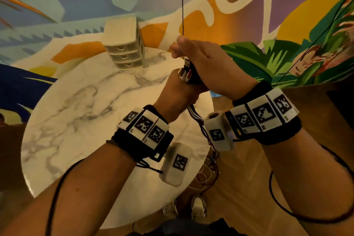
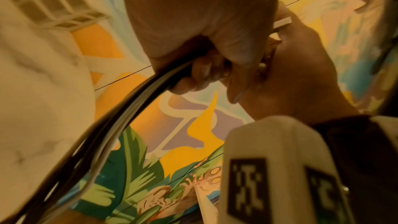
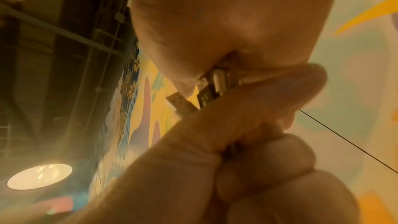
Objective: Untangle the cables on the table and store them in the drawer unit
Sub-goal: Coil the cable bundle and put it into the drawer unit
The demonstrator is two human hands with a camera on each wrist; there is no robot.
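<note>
Both hands are raised above the round marble table (image 1: pixel 76 101). My left hand (image 1: pixel 178 92) grips a bundle of black, white and red cables (image 1: pixel 197 119) in its fist; connector ends (image 1: pixel 184 75) stick out above it. The rest of the bundle (image 2: pixel 107 134) hangs down past the table edge. My right hand (image 1: pixel 201 59) curls over the top of the bundle, its fingers (image 3: pixel 247 108) round the USB plugs (image 3: pixel 181 103). A thin black cable (image 1: pixel 182 5) runs straight up from there. The cream three-drawer unit (image 1: pixel 124 44) stands at the table's far edge, all drawers closed.
A colourful mural wall (image 1: pixel 249 5) rises behind the table. Loose cable tails (image 1: pixel 208 168) dangle over the wooden floor (image 1: pixel 249 188) at the table's right side. My shoes (image 1: pixel 199 207) show below. Another thin black strand (image 1: pixel 314 40) crosses the right of the head view.
</note>
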